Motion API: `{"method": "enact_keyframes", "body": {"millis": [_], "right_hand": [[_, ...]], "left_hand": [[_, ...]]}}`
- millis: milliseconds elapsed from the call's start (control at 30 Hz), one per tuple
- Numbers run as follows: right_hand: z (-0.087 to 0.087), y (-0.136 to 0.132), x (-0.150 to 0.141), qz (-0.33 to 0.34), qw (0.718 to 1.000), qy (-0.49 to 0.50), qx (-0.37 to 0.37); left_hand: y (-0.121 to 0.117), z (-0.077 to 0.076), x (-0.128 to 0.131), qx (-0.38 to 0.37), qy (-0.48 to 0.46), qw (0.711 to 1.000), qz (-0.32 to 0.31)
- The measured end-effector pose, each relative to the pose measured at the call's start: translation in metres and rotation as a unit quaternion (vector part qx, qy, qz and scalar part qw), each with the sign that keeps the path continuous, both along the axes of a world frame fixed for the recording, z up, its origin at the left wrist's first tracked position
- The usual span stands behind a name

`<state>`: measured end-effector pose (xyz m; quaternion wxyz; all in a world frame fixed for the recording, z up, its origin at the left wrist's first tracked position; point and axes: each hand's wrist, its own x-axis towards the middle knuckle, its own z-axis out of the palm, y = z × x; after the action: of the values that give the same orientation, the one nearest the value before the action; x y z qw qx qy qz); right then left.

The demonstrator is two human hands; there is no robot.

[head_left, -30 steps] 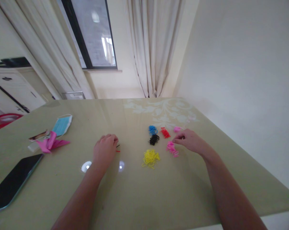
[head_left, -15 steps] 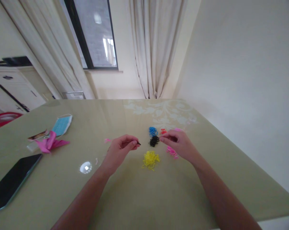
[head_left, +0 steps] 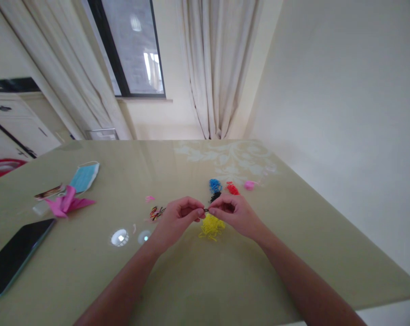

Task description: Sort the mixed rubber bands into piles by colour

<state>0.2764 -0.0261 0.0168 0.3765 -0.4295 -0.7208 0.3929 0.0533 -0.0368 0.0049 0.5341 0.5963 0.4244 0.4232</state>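
Observation:
Fingertips of my left hand (head_left: pixel 181 219) and my right hand (head_left: pixel 240 217) nearly meet, pinching a tiny black rubber band (head_left: pixel 207 210) between them. Just below is a loose pile of yellow rubber bands (head_left: pixel 212 227). Behind the fingers, a pile of black rubber bands (head_left: pixel 215 197) shows in part, close to the blue rubber bands (head_left: pixel 215 185). Red rubber bands (head_left: pixel 232 188) lie beyond my right hand, with a pink clump (head_left: pixel 249 185) further right. To the left of my left hand lies a mixed-colour cluster of linked bands (head_left: pixel 156 213), partly covered.
On the left side of the table (head_left: pixel 225 280) lie a dark-screened phone (head_left: pixel 18 253), a folded pink paper piece (head_left: pixel 67 203) and a blue face mask (head_left: pixel 85 176). Some pink bands (head_left: pixel 150 198) sit left of centre. A wall (head_left: pixel 354 113) runs along the right.
My right hand has moved left from beside the black pile to meet my left hand, which shifted slightly right and down. The mixed-colour cluster and red pile now show more.

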Motion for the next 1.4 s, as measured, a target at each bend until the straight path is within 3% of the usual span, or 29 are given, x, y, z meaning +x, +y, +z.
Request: {"method": "enact_keyframes", "body": {"millis": [267, 333, 400, 467, 533, 600, 667, 833, 1000, 1167, 1400], "right_hand": [[0.001, -0.001, -0.001, -0.006, 1.000, 0.017, 0.005], [0.002, 0.000, 0.001, -0.014, 0.999, 0.047, -0.005], [0.004, 0.000, 0.003, -0.021, 0.995, 0.093, -0.021], [0.009, -0.001, 0.006, -0.033, 0.989, 0.141, -0.032], [0.013, -0.002, 0.008, -0.048, 0.983, 0.176, -0.039], [0.016, -0.004, 0.010, -0.056, 0.978, 0.198, -0.039], [0.018, -0.005, 0.012, -0.059, 0.975, 0.211, -0.034], [0.014, 0.003, 0.018, -0.077, 0.978, 0.192, -0.013], [-0.010, 0.024, 0.018, -0.105, 0.994, 0.012, 0.031], [-0.032, 0.034, 0.011, -0.136, 0.976, -0.135, 0.107], [-0.031, 0.034, 0.011, -0.190, 0.946, -0.242, 0.098]], "left_hand": [[-0.002, 0.004, 0.004, 0.005, 0.015, 1.000, -0.018], [0.002, 0.006, -0.002, 0.019, 0.046, 0.999, 0.003], [0.010, 0.006, -0.015, 0.053, 0.119, 0.989, 0.068], [0.019, 0.003, -0.035, 0.110, 0.259, 0.946, 0.163], [0.027, -0.004, -0.058, 0.157, 0.441, 0.850, 0.241], [0.032, -0.012, -0.077, 0.144, 0.572, 0.762, 0.266], [0.035, -0.018, -0.089, 0.106, 0.625, 0.731, 0.253], [0.041, -0.017, -0.092, 0.063, 0.641, 0.733, 0.218], [0.042, -0.011, -0.088, 0.067, 0.624, 0.746, 0.222], [0.040, -0.009, -0.086, 0.067, 0.594, 0.770, 0.225], [0.038, -0.006, -0.081, 0.067, 0.551, 0.799, 0.231]]}}
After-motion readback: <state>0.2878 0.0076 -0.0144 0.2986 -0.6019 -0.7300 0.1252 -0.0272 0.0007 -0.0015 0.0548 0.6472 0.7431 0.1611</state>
